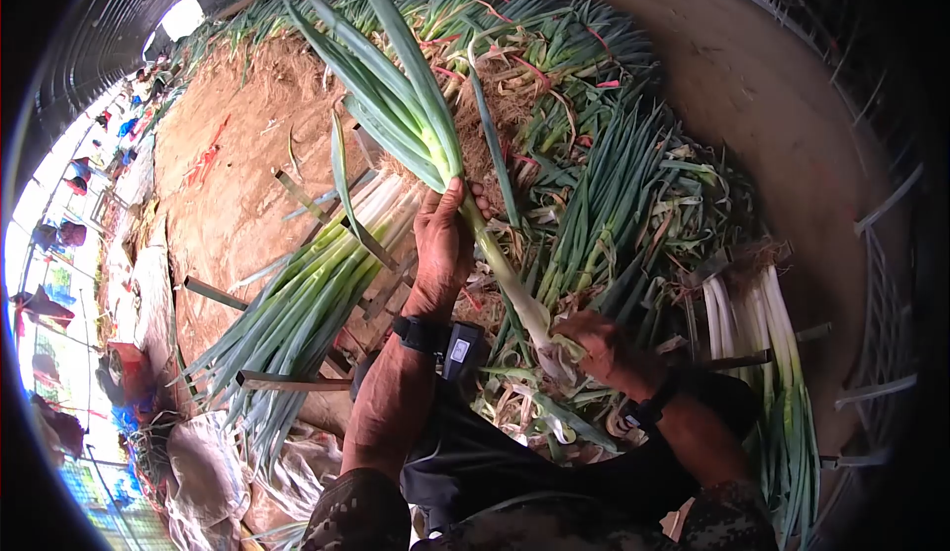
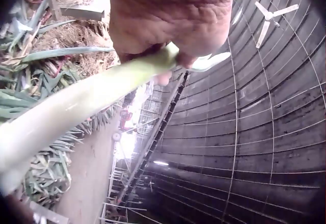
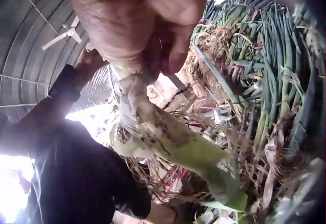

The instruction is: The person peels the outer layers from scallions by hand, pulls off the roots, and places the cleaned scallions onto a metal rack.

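Note:
One long green onion (image 1: 500, 269) slants across the head view, leaves up and pale root end low. My left hand (image 1: 443, 244) grips it just below the leaves; in the left wrist view the hand (image 2: 173, 15) has its fingers curled round the stalk (image 2: 76, 99). At the lower end, my right hand (image 1: 606, 351) pinches a loose outer layer. The right wrist view shows that hand (image 3: 142, 25) above a hanging, soil-marked peeled leaf (image 3: 178, 142). Its fingertips are partly hidden there.
Trimmed onions (image 1: 317, 289) lie on a rack at the left, and others (image 1: 777, 353) on a stand at the right. Unsorted onions (image 1: 604, 195) and leaf scraps (image 1: 693, 205) are heaped ahead. Bundles with red ties line the back. A pale sack (image 1: 208, 467) lies lower left.

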### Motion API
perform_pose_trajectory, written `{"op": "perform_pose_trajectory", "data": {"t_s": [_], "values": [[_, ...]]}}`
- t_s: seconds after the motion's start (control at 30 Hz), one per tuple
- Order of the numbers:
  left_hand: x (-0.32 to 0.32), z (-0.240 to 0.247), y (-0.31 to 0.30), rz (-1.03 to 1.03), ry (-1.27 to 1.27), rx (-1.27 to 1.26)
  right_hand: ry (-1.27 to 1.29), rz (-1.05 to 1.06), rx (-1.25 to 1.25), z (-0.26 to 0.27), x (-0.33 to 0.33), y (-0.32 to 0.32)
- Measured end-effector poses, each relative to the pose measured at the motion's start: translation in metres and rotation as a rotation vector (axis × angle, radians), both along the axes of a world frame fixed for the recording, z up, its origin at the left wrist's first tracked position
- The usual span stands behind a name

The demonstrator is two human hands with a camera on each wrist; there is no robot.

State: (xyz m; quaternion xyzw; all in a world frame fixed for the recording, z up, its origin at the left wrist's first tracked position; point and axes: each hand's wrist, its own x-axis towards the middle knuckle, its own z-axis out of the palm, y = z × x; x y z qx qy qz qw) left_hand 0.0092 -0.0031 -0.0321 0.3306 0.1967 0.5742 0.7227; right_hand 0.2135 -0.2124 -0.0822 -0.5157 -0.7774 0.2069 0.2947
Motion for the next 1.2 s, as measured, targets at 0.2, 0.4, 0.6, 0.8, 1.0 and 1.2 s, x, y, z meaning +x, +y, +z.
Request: {"op": "perform_pose_trajectory", "data": {"t_s": [0.2,0.4,0.6,0.8,1.0,1.2], "values": [[-0.001,0.001,-0.011,-0.042,-0.059,-0.115,0.007,0.024,-0.023,-0.03,0.001,-0.024],[-0.019,0.03,-0.005,-0.051,-0.166,-0.056,-0.147,-0.06,-0.151,-0.073,0.014,-0.042],[-0.025,0.038,-0.011,-0.039,-0.028,-0.021,-0.468,-0.031,-0.65,-0.036,0.001,-0.007],[-0.014,0.033,-0.018,-0.046,0.049,-0.094,0.588,-0.181,-0.085,0.06,-0.063,0.07],[-0.012,0.023,-0.011,-0.003,0.006,-0.122,0.715,-0.18,0.071,0.049,-0.091,0.088],[-0.023,0.017,0.012,0.116,-0.021,-0.111,0.512,0.1,0.019,0.072,-0.103,0.028]]}}
